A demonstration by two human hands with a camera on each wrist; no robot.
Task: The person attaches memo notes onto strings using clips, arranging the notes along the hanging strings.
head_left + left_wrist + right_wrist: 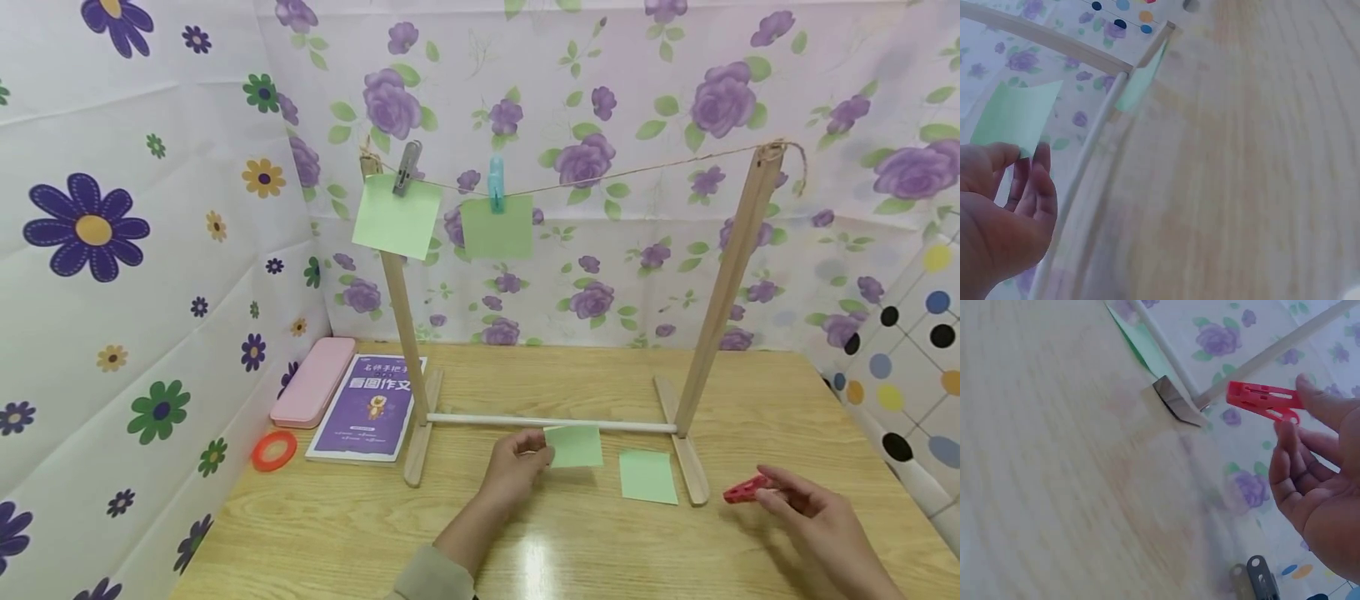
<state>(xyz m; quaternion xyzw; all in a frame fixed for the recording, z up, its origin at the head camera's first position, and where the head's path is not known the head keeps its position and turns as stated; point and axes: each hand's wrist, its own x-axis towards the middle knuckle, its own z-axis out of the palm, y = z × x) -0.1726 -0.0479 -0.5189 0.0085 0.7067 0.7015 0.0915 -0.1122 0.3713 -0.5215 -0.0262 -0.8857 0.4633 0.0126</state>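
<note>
My left hand point(517, 467) pinches a light green paper note point(576, 447) by its left edge, in front of the white crossbar point(551, 422). In the left wrist view the note point(1019, 115) curves up from between thumb and fingers. My right hand point(821, 521), at the right of the table, pinches a red plastic clothespin point(745, 489) by its handle end; the right wrist view shows its nose point(1238, 394) pointing away from the fingers. Between the hands, a second green note point(648, 477) lies on the table by the stand's right foot point(688, 471).
A twine line point(637, 171) runs between two wooden posts point(727, 292). A grey clip point(407, 169) and a blue clip point(497, 185) hold green notes on it. Leftward lie a purple book point(365, 408), pink case point(315, 382) and orange ring point(273, 451). Another grey clip point(1263, 578) appears in the right wrist view.
</note>
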